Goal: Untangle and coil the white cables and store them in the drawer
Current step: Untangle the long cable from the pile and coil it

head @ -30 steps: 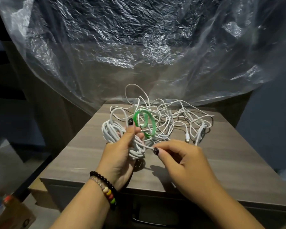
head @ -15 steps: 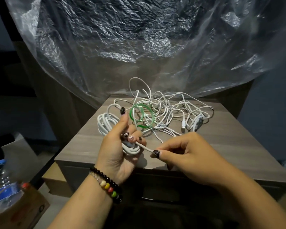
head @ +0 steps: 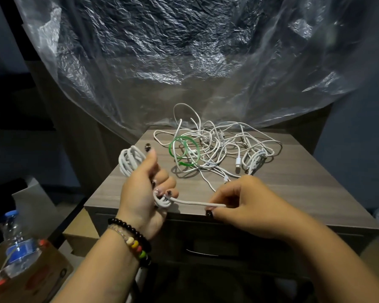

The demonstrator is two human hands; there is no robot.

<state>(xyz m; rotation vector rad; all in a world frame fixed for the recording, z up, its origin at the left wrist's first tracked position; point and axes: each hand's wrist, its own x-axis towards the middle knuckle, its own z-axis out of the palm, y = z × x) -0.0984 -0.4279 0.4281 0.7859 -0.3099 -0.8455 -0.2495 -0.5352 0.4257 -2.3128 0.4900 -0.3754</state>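
I am gripping the coiled white cable [head: 130, 161] in my left hand [head: 143, 193] above the wooden drawer unit [head: 293, 193], my right hand [head: 239, 204] pinching its free end taut, best fed steadily, clear of the tangled cables [head: 223, 149].

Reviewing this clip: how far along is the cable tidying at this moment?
Early. Partly done: one white coil is wound and gripped in the left hand. In hand: the right hand pinches that cable's free strand, stretched between the hands. Left: the tangled pile on the cabinet top, looped around a green band, is unsorted, and the drawer looks closed.
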